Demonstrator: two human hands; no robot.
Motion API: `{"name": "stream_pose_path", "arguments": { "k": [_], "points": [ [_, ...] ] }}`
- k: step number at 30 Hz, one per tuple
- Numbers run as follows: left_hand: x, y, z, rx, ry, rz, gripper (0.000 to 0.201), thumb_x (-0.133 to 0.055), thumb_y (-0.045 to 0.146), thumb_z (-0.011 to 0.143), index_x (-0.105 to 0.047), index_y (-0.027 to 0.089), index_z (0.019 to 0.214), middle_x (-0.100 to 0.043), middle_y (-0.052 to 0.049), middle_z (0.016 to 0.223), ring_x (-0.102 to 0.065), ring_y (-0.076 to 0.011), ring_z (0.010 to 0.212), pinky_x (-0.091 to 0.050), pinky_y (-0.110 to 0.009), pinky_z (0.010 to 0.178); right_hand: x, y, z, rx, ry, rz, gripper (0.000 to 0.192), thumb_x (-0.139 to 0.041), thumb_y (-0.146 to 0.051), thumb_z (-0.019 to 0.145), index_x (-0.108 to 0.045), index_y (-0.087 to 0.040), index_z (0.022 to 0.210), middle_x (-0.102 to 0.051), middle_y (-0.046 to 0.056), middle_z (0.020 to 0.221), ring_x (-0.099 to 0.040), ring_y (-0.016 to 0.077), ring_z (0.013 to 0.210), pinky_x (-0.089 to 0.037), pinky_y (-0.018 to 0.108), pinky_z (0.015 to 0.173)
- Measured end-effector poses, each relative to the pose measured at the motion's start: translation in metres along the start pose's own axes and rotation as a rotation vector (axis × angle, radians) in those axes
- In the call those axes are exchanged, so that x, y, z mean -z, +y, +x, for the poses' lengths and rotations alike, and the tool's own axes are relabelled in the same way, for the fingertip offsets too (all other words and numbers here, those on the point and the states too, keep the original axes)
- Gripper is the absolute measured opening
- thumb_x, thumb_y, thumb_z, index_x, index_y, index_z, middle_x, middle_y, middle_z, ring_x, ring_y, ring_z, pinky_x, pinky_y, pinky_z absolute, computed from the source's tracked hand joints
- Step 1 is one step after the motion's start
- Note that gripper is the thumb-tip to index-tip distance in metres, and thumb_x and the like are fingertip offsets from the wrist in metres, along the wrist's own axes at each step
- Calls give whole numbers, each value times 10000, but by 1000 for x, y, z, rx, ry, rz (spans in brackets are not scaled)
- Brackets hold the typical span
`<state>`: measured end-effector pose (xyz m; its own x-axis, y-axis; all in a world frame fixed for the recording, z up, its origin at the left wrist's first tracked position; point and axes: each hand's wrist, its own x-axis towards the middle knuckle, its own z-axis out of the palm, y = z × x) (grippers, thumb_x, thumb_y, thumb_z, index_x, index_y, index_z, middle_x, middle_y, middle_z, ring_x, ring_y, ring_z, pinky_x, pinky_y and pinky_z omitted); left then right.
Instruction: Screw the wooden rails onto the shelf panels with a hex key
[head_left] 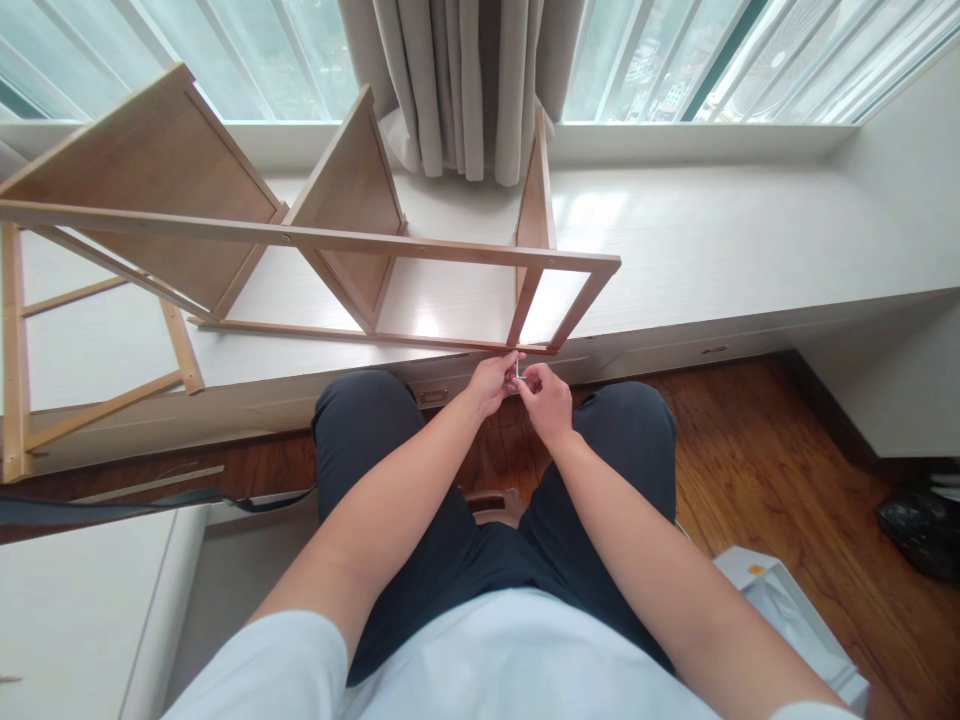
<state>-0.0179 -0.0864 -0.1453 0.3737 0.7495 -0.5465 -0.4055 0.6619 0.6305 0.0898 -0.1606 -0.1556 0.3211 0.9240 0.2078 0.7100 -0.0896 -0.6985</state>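
A wooden shelf frame [420, 248] lies on its side on the white window ledge, with its near rail [337, 335] along the ledge's front edge. Just below that rail's right end, my left hand [493, 384] has its fingers closed around the upper part of a thin silver hex key [517, 367]. My right hand [547, 402] pinches the lower, bent end of the key between thumb and forefinger. The key's tip, where it meets the rail, is hidden by my left fingertips.
A separate wooden frame piece [101, 410] leans at the left end of the ledge [720, 240]. Grey curtains [465, 90] hang behind. A white box [787, 610] and a black bag [919, 525] are on the wooden floor at right. A dark strap [150, 508] crosses at left.
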Motion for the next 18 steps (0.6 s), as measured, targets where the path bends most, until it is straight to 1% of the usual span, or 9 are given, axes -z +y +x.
{"name": "stream_pose_path", "arguments": {
  "k": [7, 14, 18],
  "points": [
    [-1, -1, 1, -10, -20, 8, 310, -852, 356, 760, -736, 95, 879, -482, 33, 623, -432, -38, 500, -308, -183, 461, 2, -1, -1, 8, 16, 18, 179, -637, -395, 893, -617, -217, 890, -659, 9, 768, -588, 178, 689, -426, 297, 720],
    [0, -3, 3, -4, -7, -12, 255, -810, 324, 809, -722, 95, 881, -476, 33, 631, -434, -37, 487, -300, -186, 453, 3, -3, 0, 19, 33, 37, 223, -596, -436, 916, -598, -213, 934, -623, -2, 719, -569, 175, 661, -421, 292, 709],
    [0, -2, 3, 8, -6, -25, 254, -813, 321, 807, -712, 97, 870, -482, 32, 637, -445, -41, 487, -306, -189, 449, 3, -2, 0, 23, 38, 43, 238, -592, -449, 919, -588, -212, 898, -637, 10, 745, -567, 176, 664, -419, 293, 704]
  ]
}}
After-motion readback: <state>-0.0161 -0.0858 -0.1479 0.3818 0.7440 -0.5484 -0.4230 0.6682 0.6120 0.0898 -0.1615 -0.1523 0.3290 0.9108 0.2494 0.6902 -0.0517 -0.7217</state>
